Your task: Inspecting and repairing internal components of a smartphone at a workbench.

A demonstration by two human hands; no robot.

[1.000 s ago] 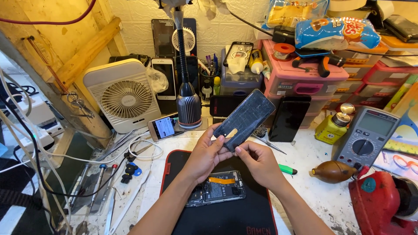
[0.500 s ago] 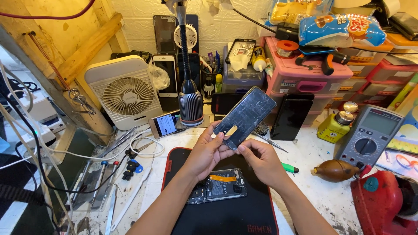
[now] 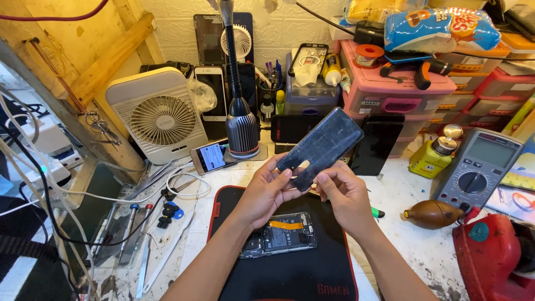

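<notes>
Hands meet over the black mat point(image 3: 290, 273). The left hand point(image 3: 267, 187) and right hand point(image 3: 343, 192) both pinch the low end of a dark phone back cover point(image 3: 320, 146), which tilts up toward 1 o'clock. It looks thin, light and probably easy to crack; the edges seem the safest place to grip. An open phone point(image 3: 278, 235) lies below at 6 o'clock.

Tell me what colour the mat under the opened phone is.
Black with a red edge: the mat shows best in the head view, beneath the opened phone.
</notes>
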